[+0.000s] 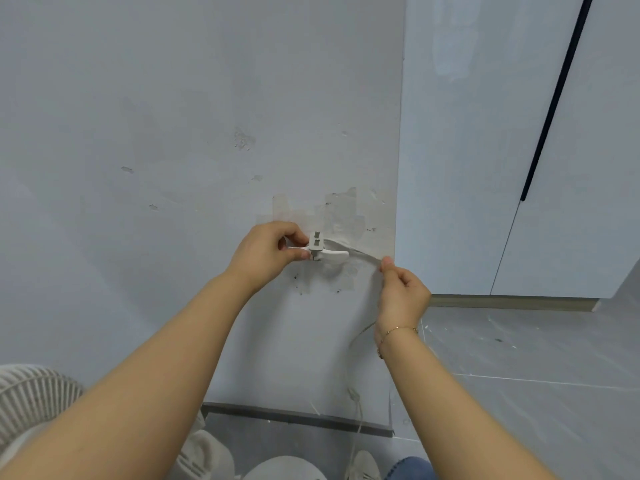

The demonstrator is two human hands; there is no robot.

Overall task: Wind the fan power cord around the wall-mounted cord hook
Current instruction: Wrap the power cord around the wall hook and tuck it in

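A small white cord hook [323, 251] with two side arms sits on the pale blue wall, over patches of old tape. My left hand [266, 252] pinches the hook's left arm between thumb and fingers. A thin white power cord [360, 256] runs from the hook's top out to the right, where my right hand [401, 296] pinches it between thumb and forefinger. Below that hand the cord [355, 396] loops down along the wall toward the floor. The white fan's grille [31, 400] shows at the lower left.
The wall ends at a corner [398, 202] just right of the hook, with pale cabinet doors [485, 150] beyond. Grey tiled floor [536, 358] lies to the right. My shoes [207, 455] stand at the wall's dark baseboard [298, 417].
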